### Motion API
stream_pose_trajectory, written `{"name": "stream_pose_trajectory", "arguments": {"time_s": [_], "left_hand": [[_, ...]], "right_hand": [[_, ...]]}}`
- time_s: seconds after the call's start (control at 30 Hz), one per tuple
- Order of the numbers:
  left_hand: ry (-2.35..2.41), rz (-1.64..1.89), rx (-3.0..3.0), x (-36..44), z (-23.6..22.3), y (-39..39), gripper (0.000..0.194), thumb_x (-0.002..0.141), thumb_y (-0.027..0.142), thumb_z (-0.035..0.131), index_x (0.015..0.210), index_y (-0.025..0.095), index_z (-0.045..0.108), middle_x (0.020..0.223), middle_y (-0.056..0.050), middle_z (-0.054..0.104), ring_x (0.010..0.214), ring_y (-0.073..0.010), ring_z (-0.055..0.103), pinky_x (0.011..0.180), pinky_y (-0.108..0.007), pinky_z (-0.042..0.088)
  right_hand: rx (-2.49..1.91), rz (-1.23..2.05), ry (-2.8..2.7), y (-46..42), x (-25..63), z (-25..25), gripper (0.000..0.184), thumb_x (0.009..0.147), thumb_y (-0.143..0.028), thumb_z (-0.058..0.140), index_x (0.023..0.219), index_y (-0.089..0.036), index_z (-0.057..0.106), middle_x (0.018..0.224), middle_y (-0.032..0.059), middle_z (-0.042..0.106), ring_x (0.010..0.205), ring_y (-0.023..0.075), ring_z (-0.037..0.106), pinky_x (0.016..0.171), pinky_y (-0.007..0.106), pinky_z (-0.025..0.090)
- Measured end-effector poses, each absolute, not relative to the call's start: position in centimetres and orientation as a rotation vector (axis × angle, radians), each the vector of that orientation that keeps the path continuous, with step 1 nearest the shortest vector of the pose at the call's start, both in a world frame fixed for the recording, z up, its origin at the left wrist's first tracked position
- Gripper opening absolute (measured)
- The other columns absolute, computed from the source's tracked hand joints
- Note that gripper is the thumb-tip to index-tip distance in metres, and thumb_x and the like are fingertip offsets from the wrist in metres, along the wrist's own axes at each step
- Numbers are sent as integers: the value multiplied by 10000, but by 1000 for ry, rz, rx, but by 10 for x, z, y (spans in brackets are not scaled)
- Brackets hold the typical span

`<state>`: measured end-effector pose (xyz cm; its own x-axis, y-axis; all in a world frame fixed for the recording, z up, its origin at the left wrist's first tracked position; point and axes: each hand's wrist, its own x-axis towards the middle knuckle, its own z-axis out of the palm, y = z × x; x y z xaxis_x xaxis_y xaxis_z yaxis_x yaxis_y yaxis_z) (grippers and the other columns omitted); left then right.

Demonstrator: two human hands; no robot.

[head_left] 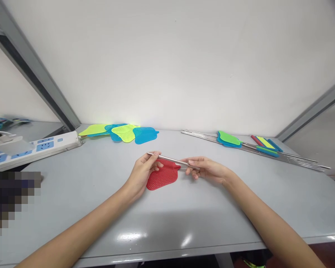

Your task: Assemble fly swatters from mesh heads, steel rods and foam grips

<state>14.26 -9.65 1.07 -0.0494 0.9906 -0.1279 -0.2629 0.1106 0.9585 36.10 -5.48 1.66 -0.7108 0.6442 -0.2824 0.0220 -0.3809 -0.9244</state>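
A thin metal rod (171,160) is held between my two hands, just above the table, sloping down to the right. My left hand (146,169) pinches its left end between thumb and fingers. Near its right end, my right hand (205,167) grips the rod with thumb and fingertips. Under the rod lies a red perforated fly swatter head (163,178), flat on the grey table (184,208), its narrow neck pointing right. My left fingers cover part of its upper left edge.
Yellow (124,132) and blue swatter heads (146,135) overlap at the back left. Metal rods (198,136), a green swatter head (229,138) and coloured handle grips (265,142) lie at the back right. A white power strip (69,139) runs along the left; a wall stands behind.
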Motion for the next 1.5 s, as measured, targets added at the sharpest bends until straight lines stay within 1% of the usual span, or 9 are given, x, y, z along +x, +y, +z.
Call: {"name": "stream_pose_trajectory", "arguments": {"time_s": [0.13,0.43,0.77,0.9,1.1,1.2,1.27,1.37,1.5], "left_hand": [[1097,1263,990,145,13,-100,392,733,409,528,1017,141,554,647,-20,542,653,-135,493,665,-266,370],[1139,1119,1176,153,9,-108,324,768,417,479,952,184,609,617,-13,556,657,-137,485,682,-263,357],[1142,1119,1155,158,12,-108,360,768,426,471,974,163,606,592,-19,555,664,-156,504,759,-310,372],[1140,1144,1059,160,12,-110,363,749,432,492,895,130,631,684,-56,594,657,-166,510,764,-350,381],[1118,1187,925,158,14,-110,314,720,404,541,863,139,632,763,-49,603,612,-133,502,683,-291,407],[1135,1167,909,157,16,-110,298,718,410,542,759,133,643,712,-46,596,602,-135,505,662,-277,407],[1141,1145,921,158,17,-111,298,718,412,542,712,133,644,673,-48,593,605,-144,510,658,-277,406],[1125,1135,921,159,19,-114,292,718,410,544,762,141,648,667,-46,597,604,-148,514,657,-278,409],[1092,1128,867,162,20,-116,318,726,421,535,851,146,635,781,-58,615,589,-127,502,668,-283,418]], "right_hand": [[-1002,2037,-1479,-53,363,17,331,760,-314,536,1059,-171,547,834,55,610,544,71,496,602,237,405],[-1023,2036,-1528,-54,364,21,313,751,-328,542,1024,-175,546,819,53,616,544,71,500,619,237,392],[-1010,2010,-1569,-54,365,23,312,748,-341,542,1015,-181,556,824,51,623,540,69,506,607,229,403],[-1019,1973,-1586,-50,370,21,316,768,-362,506,1014,-171,561,854,71,622,572,89,532,622,248,422],[-1154,1670,-1344,-28,395,14,253,751,-325,522,922,-157,604,817,70,615,565,102,544,582,252,456],[-1242,1415,-1158,-11,421,10,204,712,-287,558,844,-144,620,761,71,613,552,109,547,528,240,458],[-1264,1265,-1081,1,444,7,170,705,-266,552,815,-150,612,704,41,593,530,90,533,497,208,446],[-1311,969,-915,15,480,-1,131,701,-246,513,783,-166,576,593,-12,536,463,62,495,436,167,415],[-1379,708,-727,26,518,-16,109,702,-227,456,761,-171,529,535,-44,476,398,52,448,376,158,380]]}}
